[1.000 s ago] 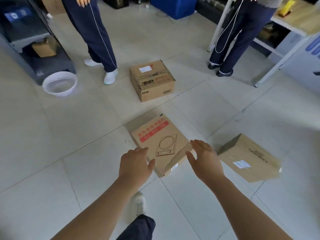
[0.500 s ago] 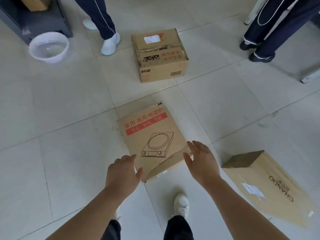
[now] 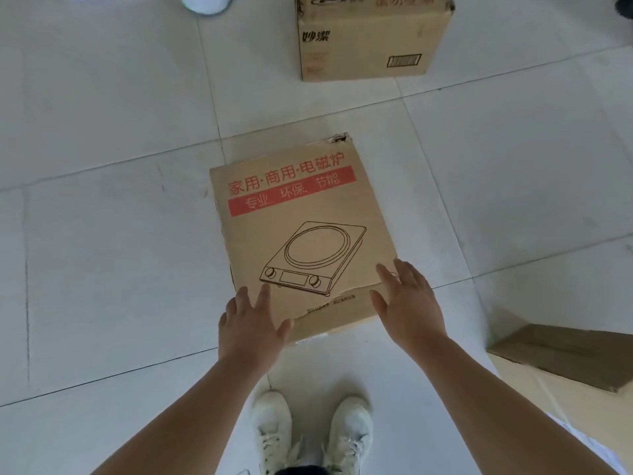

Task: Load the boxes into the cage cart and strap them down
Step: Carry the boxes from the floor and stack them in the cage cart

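Head cam, looking straight down. Flat cardboard box (image 3: 301, 234) w/ a red banner and a line drawing of a cooktop lies flat on the tiled floor (image 3: 102, 234), just ahead of the person's white shoes (image 3: 274, 430). Its far right corner is torn, and there's a ragged tear along the near edge too.

Left hand (image 3: 251, 323) is over the near-left corner, fingers straight and spread, thumb angled out toward the box's near side. Right hand (image 3: 409, 303) is over the near-right corner, fingers fanned the same way, thumb pointing inward. Neither curls round anything. Can't tell if the palms actually touch the cardboard.

Taller box (image 3: 370, 39) w/ a barcode stands further off, well apart from the flat one, cut by the top edge. Third box (image 3: 561, 354) lies at the right edge, near the right forearm, partly out of frame. Top left: toe of another person's white shoe (image 3: 203, 3).
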Tool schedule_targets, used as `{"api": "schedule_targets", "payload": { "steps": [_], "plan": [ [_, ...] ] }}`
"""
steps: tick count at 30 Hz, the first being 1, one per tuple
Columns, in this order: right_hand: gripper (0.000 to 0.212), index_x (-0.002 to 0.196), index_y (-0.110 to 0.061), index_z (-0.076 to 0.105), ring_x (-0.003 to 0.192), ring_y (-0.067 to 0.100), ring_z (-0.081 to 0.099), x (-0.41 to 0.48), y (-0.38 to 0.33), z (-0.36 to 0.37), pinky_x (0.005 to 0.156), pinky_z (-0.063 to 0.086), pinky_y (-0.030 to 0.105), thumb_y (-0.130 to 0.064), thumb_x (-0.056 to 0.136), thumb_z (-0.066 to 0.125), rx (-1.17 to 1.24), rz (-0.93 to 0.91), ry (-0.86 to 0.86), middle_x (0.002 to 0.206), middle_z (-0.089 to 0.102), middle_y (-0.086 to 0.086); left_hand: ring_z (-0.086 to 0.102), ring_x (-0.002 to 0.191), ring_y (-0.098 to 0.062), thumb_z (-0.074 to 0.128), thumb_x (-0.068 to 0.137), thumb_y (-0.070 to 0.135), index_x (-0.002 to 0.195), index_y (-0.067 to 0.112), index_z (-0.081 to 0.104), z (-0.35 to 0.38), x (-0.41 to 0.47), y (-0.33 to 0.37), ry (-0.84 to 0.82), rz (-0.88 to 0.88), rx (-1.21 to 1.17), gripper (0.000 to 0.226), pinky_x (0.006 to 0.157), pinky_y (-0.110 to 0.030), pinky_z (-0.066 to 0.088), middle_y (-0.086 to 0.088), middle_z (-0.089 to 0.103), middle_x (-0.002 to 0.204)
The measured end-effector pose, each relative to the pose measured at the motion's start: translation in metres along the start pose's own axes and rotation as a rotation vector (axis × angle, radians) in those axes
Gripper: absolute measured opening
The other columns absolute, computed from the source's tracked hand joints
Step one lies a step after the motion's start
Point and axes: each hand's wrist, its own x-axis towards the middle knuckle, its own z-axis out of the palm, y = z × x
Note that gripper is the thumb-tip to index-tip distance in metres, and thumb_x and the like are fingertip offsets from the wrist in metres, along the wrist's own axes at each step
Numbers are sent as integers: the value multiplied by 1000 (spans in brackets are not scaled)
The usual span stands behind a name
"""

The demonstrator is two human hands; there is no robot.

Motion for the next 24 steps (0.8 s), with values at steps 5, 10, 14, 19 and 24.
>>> {"api": "schedule_targets", "payload": {
  "steps": [5, 10, 14, 19, 24],
  "plan": [
    [59, 150, -30, 20, 143, 32, 16, 45, 29, 68, 116, 16, 36, -48, 96, 38, -32, 48, -62, 156, 12, 19, 13, 141, -38, 38, 82, 75, 150, 33, -4, 71, 44, -8, -78, -96, 7, 90, 114, -45, 21, -22, -1, 153],
    [67, 149, -37, 13, 141, 38, 11, 73, 51, 114, 117, 16, 44, -51, 93, 46, -72, 107, -131, 151, 7, 27, 18, 137, -43, 46, 75, 78, 146, 41, -13, 110, 74, -16, -171, -220, -69, 99, 111, -48, 27, -28, -7, 149],
    [80, 148, -47, 3, 137, 39, 17, 86, 59, 129, 114, 21, 45, -57, 87, 54, 16, 157, -179, 146, 10, 25, 35, 118, -40, 67, 68, 66, 141, 53, -12, 124, 84, -21, -206, -280, -304, 108, 89, -54, 49, -14, 8, 137],
    [85, 146, -50, 12, 117, 33, 27, 93, 55, 124, 106, 31, 46, -59, 79, 63, 127, 170, -108, 129, 21, 13, 36, 112, -38, 76, 61, 64, 141, 54, -11, 122, 90, -23, -136, -275, -357, 118, 95, -51, 46, -10, 17, 124],
    [80, 142, -49, 23, 122, 32, 24, 94, 46, 90, 101, 36, 56, -69, 73, 59, 149, 196, -10, 132, 18, 7, 29, 115, -35, 72, 56, 72, 144, 54, -3, 90, 85, -29, -79, -238, -409, 116, 97, -47, 41, -7, 18, 125]
  ]
}}
